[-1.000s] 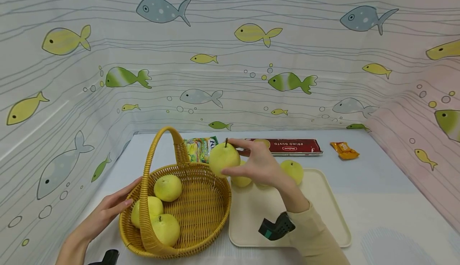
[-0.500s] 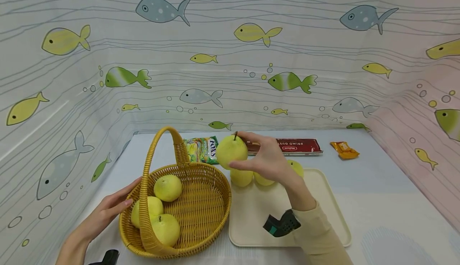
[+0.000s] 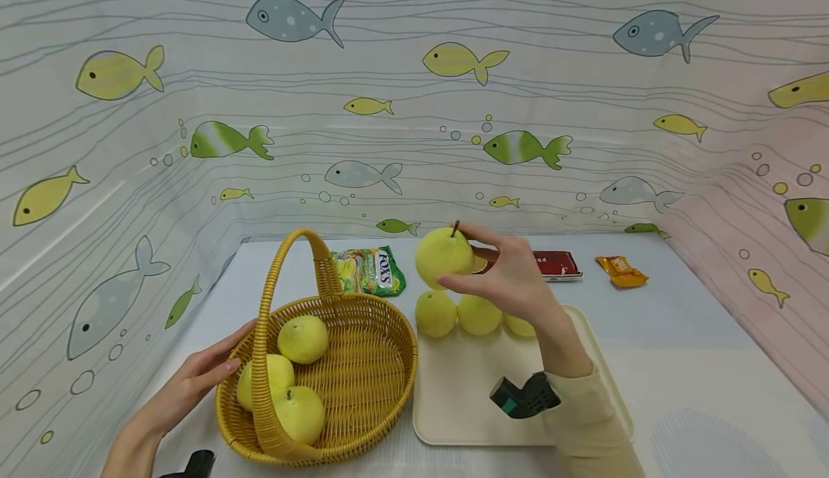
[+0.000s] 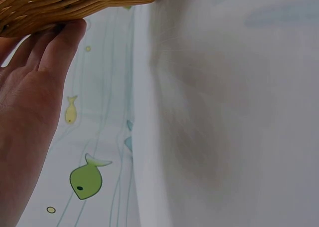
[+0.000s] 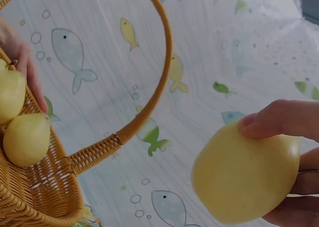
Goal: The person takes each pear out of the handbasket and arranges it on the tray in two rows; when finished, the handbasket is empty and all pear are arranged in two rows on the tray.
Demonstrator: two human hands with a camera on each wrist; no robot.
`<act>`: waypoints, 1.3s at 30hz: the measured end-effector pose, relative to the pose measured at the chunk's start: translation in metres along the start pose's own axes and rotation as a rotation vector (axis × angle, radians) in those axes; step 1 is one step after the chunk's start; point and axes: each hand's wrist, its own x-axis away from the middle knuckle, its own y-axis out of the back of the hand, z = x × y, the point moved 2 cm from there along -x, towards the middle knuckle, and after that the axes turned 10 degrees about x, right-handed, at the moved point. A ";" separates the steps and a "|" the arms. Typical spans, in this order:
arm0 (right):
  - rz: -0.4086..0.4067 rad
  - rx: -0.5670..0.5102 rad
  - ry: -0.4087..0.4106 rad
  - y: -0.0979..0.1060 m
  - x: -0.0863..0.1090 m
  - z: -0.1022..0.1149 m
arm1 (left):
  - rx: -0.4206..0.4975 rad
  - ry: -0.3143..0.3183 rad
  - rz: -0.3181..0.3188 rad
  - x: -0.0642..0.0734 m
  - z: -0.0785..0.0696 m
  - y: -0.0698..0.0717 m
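Note:
In the head view my right hand (image 3: pixel 512 276) holds a yellow pear (image 3: pixel 442 258), stem up, between thumb and fingers above the far edge of the cream tray (image 3: pixel 479 399). The right wrist view shows the thumb pressed on the same pear (image 5: pixel 244 172). My left hand (image 3: pixel 191 384) rests against the left side of the wicker basket (image 3: pixel 363 370), fingers extended; the left wrist view shows its fingertips at the basket's woven side (image 4: pixel 84 0). Three pears lie at the left inside the basket, one of them a pear (image 3: pixel 302 339) toward the back.
Three pears stand in a row along the tray's far side, a pear (image 3: pixel 479 315) in the middle. Behind are a green candy bag (image 3: pixel 372 271), a red box (image 3: pixel 557 265) partly hidden by my hand, and an orange packet (image 3: pixel 622 272). The basket's tall handle (image 3: pixel 262 334) arches upward.
My right hand has carried the pear rightward and slightly up, away from the basket to over the tray's far edge. The left hand and the basket have stayed in place.

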 end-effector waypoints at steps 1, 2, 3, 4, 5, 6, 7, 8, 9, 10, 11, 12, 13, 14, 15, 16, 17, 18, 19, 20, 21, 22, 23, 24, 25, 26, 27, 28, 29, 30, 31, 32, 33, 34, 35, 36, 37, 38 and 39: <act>-0.005 -0.006 0.001 0.002 0.000 -0.001 | -0.001 0.001 -0.002 0.000 0.000 0.000; -0.010 -0.014 -0.001 0.003 0.000 -0.001 | 0.000 0.005 -0.003 0.000 0.000 0.000; -0.014 -0.016 -0.001 0.005 0.000 -0.001 | 0.002 0.008 -0.005 0.000 0.000 0.000; -0.018 -0.020 0.000 0.006 0.000 -0.002 | 0.004 0.010 -0.005 0.000 0.001 0.000; -0.022 -0.018 0.002 0.007 0.001 -0.002 | 0.007 0.013 -0.004 0.000 0.001 0.000; -0.028 -0.015 0.003 0.009 0.001 -0.003 | 0.010 0.015 -0.004 0.000 0.001 0.000; -0.034 -0.012 0.006 0.010 0.001 -0.003 | 0.017 0.018 -0.002 0.000 0.001 0.000; -0.041 -0.008 0.007 0.012 0.002 -0.003 | 0.025 0.023 0.000 -0.001 0.001 0.000; -0.052 0.003 0.011 0.014 0.003 -0.004 | 0.027 0.029 0.001 -0.001 0.001 0.000; -0.069 0.014 0.016 0.017 0.004 -0.004 | 0.031 0.035 0.000 -0.001 0.000 -0.001; -0.086 0.019 0.018 0.019 0.005 -0.004 | 0.030 0.042 -0.003 -0.002 0.000 -0.001; -0.101 0.023 0.020 0.022 0.006 -0.005 | 0.029 0.047 -0.006 -0.003 0.000 -0.001; -0.112 0.022 0.024 0.024 0.007 -0.005 | 0.029 0.051 -0.008 -0.003 0.000 -0.001; -0.119 0.029 0.027 0.026 0.007 -0.006 | 0.025 0.051 -0.009 -0.003 0.000 -0.002; -0.126 0.046 0.030 0.027 0.008 -0.008 | 0.022 0.049 -0.010 -0.003 0.000 -0.002; -0.131 0.070 0.033 0.029 0.009 -0.009 | 0.021 0.046 -0.008 -0.002 0.001 -0.001; -0.131 0.099 0.035 0.031 0.010 -0.011 | 0.018 0.044 -0.008 -0.002 0.001 -0.001; -0.130 0.134 0.039 0.032 0.012 -0.013 | 0.020 0.042 -0.006 -0.002 0.001 -0.001; -0.130 0.169 0.044 0.034 0.014 -0.016 | 0.022 0.041 -0.005 -0.002 0.002 -0.001; -0.131 0.204 0.048 0.036 0.016 -0.019 | 0.019 0.038 -0.005 -0.002 0.002 -0.001; -0.131 0.227 0.049 0.038 0.018 -0.022 | 0.016 0.040 -0.008 -0.002 0.003 -0.001; -0.129 0.246 0.049 0.040 0.020 -0.025 | 0.015 0.039 -0.009 -0.001 0.003 -0.001; -0.127 0.257 0.048 0.042 0.022 -0.028 | 0.014 0.040 -0.012 -0.001 0.003 0.000; -0.122 0.262 0.045 0.044 0.024 -0.031 | 0.014 0.040 -0.014 -0.001 0.003 0.000; -0.117 0.273 0.036 0.047 0.027 -0.034 | 0.011 0.034 -0.011 -0.001 0.003 0.000; -0.113 0.287 0.023 0.049 0.030 -0.037 | 0.009 0.031 -0.009 0.000 0.003 0.000; -0.110 0.299 0.010 0.052 0.032 -0.040 | 0.008 0.029 -0.006 0.000 0.003 0.000; -0.113 0.324 -0.003 0.055 0.035 -0.043 | 0.009 0.027 -0.004 0.000 0.003 0.001; -0.117 0.345 -0.015 0.058 0.038 -0.046 | 0.007 0.023 0.000 -0.001 0.003 0.001; -0.120 0.363 -0.027 0.061 0.040 -0.049 | 0.004 0.022 0.000 -0.001 0.003 0.001; -0.122 0.379 -0.035 0.063 0.043 -0.052 | 0.004 0.024 0.000 -0.001 0.003 0.001; -0.128 0.387 -0.039 0.065 0.046 -0.056 | 0.003 0.028 -0.004 -0.001 0.003 0.001; -0.132 0.389 -0.039 0.068 0.048 -0.059 | 0.001 0.030 -0.006 -0.001 0.003 0.001; -0.139 0.391 -0.038 0.070 0.049 -0.062 | 0.001 0.034 -0.011 -0.001 0.003 0.001; -0.142 0.387 -0.035 0.072 0.051 -0.066 | -0.002 0.035 -0.012 -0.001 0.004 0.001; -0.145 0.384 -0.033 0.074 0.052 -0.069 | -0.002 0.039 -0.018 -0.001 0.004 0.001; -0.149 0.380 -0.034 0.076 0.054 -0.071 | -0.004 0.033 -0.015 0.000 0.003 0.001; -0.152 0.372 -0.037 0.078 0.055 -0.074 | -0.006 0.027 -0.011 0.000 0.003 0.001; -0.150 0.365 -0.043 0.081 0.056 -0.076 | -0.006 0.027 -0.011 0.000 0.003 0.001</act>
